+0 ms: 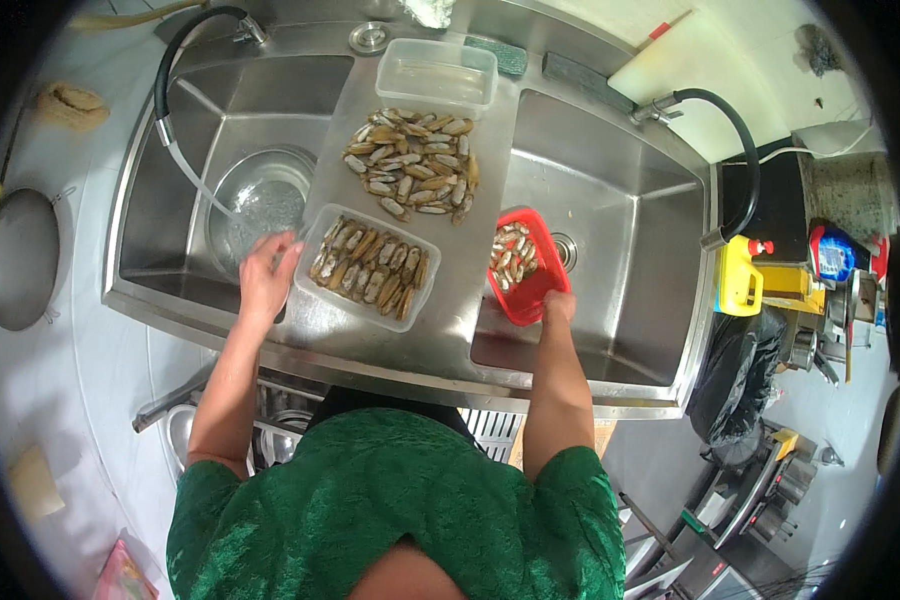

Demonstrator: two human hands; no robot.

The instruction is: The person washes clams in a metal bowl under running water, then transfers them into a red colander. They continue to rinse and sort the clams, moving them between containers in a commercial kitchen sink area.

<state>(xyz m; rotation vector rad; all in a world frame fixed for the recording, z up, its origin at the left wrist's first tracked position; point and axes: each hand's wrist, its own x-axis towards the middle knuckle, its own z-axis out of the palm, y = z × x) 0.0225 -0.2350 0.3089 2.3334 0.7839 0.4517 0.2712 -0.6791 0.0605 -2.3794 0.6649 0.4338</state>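
Observation:
My right hand (559, 306) grips the near rim of a red plastic basket (544, 289), which is tilted over the right sink's left edge and holds several small shellfish. My left hand (268, 274) is beside a clear plastic container (425, 311), fingers apart and apparently holding nothing. Razor clams (375, 262) lie in rows inside that container. Behind it, a loose pile of razor clams (420, 161) is spread on the steel divider between the sinks. In the left sink, water runs from a hose into a round metal bowl (229, 169) close to my left hand.
An empty-looking translucent container (436, 97) stands behind the pile, near a green scouring pad (499, 56). Black hose taps arch over the left sink (139, 225) and right sink (660, 277). A yellow jug (736, 281) stands right of the sinks.

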